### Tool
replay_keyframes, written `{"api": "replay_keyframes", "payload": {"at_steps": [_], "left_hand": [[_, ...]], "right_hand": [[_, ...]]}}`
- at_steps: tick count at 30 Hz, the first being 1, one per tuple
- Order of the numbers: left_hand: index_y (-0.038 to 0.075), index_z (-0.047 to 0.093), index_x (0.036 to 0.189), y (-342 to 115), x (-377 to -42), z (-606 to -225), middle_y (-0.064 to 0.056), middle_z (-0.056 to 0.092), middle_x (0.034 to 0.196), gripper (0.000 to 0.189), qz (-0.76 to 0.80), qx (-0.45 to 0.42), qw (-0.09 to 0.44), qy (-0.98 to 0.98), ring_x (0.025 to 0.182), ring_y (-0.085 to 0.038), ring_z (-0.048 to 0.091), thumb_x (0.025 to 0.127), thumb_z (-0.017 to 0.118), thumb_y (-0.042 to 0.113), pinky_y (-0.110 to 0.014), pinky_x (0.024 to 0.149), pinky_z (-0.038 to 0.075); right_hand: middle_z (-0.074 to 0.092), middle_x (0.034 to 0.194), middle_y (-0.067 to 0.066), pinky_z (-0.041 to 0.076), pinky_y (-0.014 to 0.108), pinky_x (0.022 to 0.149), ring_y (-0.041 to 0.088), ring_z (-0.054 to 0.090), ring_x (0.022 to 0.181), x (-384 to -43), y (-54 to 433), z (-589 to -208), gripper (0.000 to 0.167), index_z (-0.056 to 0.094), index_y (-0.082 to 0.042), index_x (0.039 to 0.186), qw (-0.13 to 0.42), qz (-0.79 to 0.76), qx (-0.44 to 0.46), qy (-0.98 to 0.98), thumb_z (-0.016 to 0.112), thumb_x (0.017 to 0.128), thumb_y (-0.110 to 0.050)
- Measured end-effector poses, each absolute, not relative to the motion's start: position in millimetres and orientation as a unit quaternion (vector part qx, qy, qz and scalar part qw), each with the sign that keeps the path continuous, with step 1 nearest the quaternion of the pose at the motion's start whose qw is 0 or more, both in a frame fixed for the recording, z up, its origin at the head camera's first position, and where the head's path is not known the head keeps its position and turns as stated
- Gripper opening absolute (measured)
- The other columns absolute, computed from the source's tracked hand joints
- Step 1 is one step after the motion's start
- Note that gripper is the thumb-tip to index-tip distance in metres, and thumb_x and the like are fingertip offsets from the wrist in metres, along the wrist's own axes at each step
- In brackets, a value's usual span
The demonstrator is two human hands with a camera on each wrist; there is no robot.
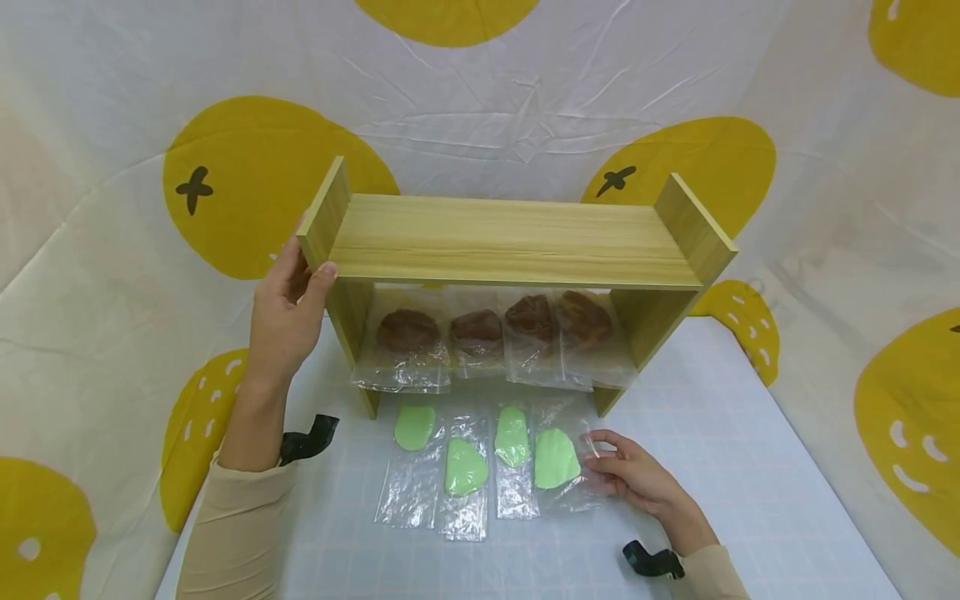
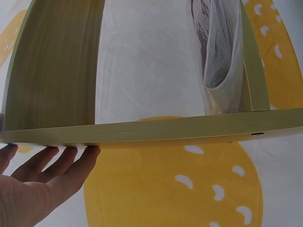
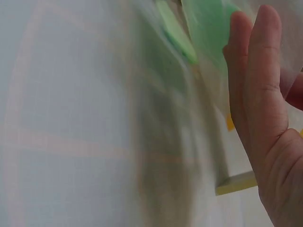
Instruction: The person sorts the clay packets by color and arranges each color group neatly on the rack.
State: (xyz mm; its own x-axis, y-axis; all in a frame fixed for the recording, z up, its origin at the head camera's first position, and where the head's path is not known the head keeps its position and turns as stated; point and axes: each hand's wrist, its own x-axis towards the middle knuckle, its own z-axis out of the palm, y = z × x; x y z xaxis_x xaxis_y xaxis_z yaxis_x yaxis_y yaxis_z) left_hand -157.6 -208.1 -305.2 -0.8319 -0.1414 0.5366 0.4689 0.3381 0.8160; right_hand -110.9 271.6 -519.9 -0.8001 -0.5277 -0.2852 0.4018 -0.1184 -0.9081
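Note:
My left hand (image 1: 287,310) grips the upper left side panel of a small wooden shelf (image 1: 510,242), thumb at the front edge. The left wrist view shows its fingers (image 2: 71,175) against the panel's outer face. At the lower right, my right hand (image 1: 643,479) pinches the right edge of a clear plastic bag (image 1: 557,460) holding a flat light-green piece. The right wrist view has this bag raised at an angle, partly hidden behind the fingers. Left of it, other clear bags with green pieces (image 1: 466,467) lie in a row before the shelf.
On the shelf's lower board stand several clear bags with dark brown, rounded pieces (image 1: 408,332), their bottoms hanging over the front edge. A pale checked cloth (image 1: 750,467) covers the table. Behind hangs a white sheet (image 1: 480,108) with big yellow shapes. Each wrist wears a black mount.

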Motion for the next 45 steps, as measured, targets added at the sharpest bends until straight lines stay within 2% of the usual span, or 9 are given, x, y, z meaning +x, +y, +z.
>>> {"api": "replay_keyframes", "payload": {"at_steps": [4,10,17,19,22,26,31,37,45], "left_hand": [[0.031,0.044,0.152,-208.0,-157.7,-305.8,-0.002,0.053,0.145,0.053,-0.566,-0.103,0.268,-0.773,0.12,-0.025,0.056,0.103,0.057,0.019,-0.04,0.1,0.049],[0.031,0.044,0.152,-208.7,-158.1,-306.3,-0.003,0.054,0.144,0.052,-0.569,-0.107,0.27,-0.769,0.118,-0.024,0.057,0.103,0.057,0.019,-0.038,0.099,0.05],[0.031,0.044,0.152,-207.5,-158.1,-305.6,-0.002,0.053,0.145,0.053,-0.57,-0.106,0.269,-0.769,0.119,-0.025,0.056,0.103,0.058,0.018,-0.04,0.1,0.049],[0.03,0.044,0.152,-207.5,-158.3,-305.4,-0.003,0.053,0.145,0.053,-0.571,-0.107,0.27,-0.768,0.119,-0.025,0.056,0.103,0.058,0.018,-0.04,0.1,0.049],[0.03,0.044,0.152,-207.8,-158.7,-305.0,-0.003,0.054,0.144,0.053,-0.571,-0.11,0.271,-0.767,0.118,-0.025,0.057,0.102,0.058,0.018,-0.039,0.1,0.049],[0.03,0.044,0.152,-207.4,-158.5,-304.7,-0.003,0.054,0.144,0.053,-0.571,-0.107,0.271,-0.768,0.118,-0.025,0.057,0.102,0.058,0.019,-0.039,0.1,0.049],[0.03,0.045,0.152,-207.1,-157.7,-305.1,-0.003,0.054,0.144,0.053,-0.571,-0.105,0.271,-0.768,0.119,-0.025,0.056,0.102,0.058,0.019,-0.04,0.101,0.049],[0.028,0.046,0.151,-207.8,-158.4,-305.4,-0.004,0.055,0.143,0.052,-0.571,-0.114,0.274,-0.766,0.119,-0.025,0.057,0.102,0.058,0.018,-0.039,0.1,0.049],[0.029,0.045,0.152,-207.7,-157.4,-304.6,-0.003,0.053,0.145,0.052,-0.571,-0.111,0.268,-0.768,0.121,-0.027,0.056,0.103,0.058,0.018,-0.041,0.101,0.049]], "right_hand": [[0.067,0.11,0.011,0.059,0.031,0.076,0.017,0.069,0.09,-106.1,269.8,-509.5,0.04,0.037,0.001,0.137,0.318,-0.762,-0.081,0.559,0.052,0.101,0.004],[0.068,0.102,0.005,0.057,0.024,0.067,0.012,0.068,0.082,-100.1,262.1,-493.8,0.04,0.043,-0.008,0.139,0.33,-0.763,-0.137,0.539,0.047,0.102,0.007],[0.064,0.093,0.001,0.046,0.018,0.057,0.007,0.053,0.071,-98.3,243.2,-479.0,0.041,0.034,0.004,0.141,0.336,-0.716,-0.218,0.571,0.045,0.102,0.008],[0.063,0.093,0.004,0.045,0.018,0.058,0.009,0.052,0.07,-97.9,236.0,-474.0,0.041,0.034,0.006,0.14,0.338,-0.702,-0.233,0.581,0.046,0.102,0.007],[0.067,0.101,0.012,0.051,0.022,0.062,0.012,0.059,0.075,-97.3,225.2,-465.8,0.04,0.035,0.005,0.139,0.344,-0.69,-0.255,0.584,0.047,0.101,0.008],[0.068,0.108,0.015,0.055,0.025,0.067,0.014,0.065,0.08,-96.9,214.7,-449.8,0.039,0.037,0.005,0.137,0.341,-0.676,-0.287,0.586,0.047,0.1,0.011],[0.069,0.111,0.013,0.058,0.028,0.071,0.016,0.067,0.087,-97.2,208.8,-426.5,0.036,0.038,0.006,0.133,0.331,-0.677,-0.31,0.58,0.047,0.099,0.012],[0.068,0.118,0.012,0.058,0.029,0.077,0.018,0.068,0.099,-99.5,209.0,-407.5,0.044,0.039,-0.004,0.135,0.317,-0.694,-0.341,0.549,0.042,0.098,0.018],[0.068,0.12,0.011,0.059,0.034,0.078,0.019,0.07,0.095,-103.1,208.6,-382.5,0.048,0.041,-0.008,0.136,0.272,-0.708,-0.361,0.542,0.041,0.097,0.02]]}}
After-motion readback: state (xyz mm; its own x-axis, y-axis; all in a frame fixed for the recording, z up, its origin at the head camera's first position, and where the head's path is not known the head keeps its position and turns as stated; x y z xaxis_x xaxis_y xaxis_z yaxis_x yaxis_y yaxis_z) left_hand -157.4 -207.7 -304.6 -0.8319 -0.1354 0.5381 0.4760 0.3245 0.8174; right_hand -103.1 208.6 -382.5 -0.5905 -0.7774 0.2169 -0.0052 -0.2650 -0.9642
